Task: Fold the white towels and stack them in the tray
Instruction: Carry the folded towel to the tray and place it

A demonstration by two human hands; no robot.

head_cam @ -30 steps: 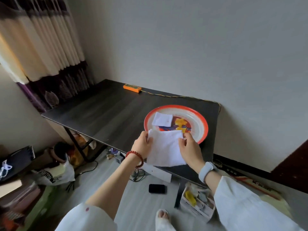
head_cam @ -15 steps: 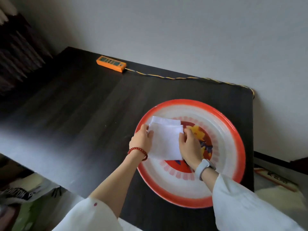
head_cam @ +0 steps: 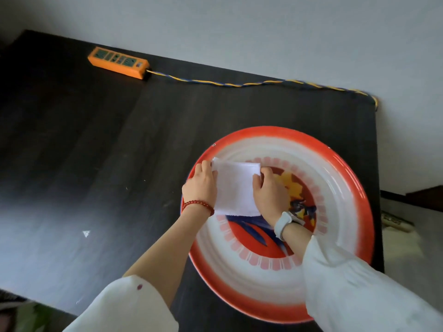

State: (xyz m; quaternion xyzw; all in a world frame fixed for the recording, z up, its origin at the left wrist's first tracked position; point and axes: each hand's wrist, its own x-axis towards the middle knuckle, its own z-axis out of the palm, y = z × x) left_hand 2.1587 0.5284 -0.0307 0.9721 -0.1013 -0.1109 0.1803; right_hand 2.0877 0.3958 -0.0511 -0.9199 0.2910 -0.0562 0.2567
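A round tray (head_cam: 354, 188) with a red rim and a painted centre sits on the right side of the dark table. A folded white towel (head_cam: 235, 188) lies in its left part, covering an earlier folded towel whose edge shows at the far side. My left hand (head_cam: 201, 188) pinches the towel's left edge. On the opposite edge, the fingers of my right hand (head_cam: 269, 195) curl over the far right corner.
An orange power strip (head_cam: 117, 62) lies at the back of the dark table (head_cam: 96, 164), its twisted yellow-blue cord (head_cam: 239, 83) running along the wall to the right corner. The table's right edge is close beside the tray.
Both hands carried the folded towel from the table's near edge into the tray and laid it over the towel lying there. The camera moved closer and looks more steeply down.
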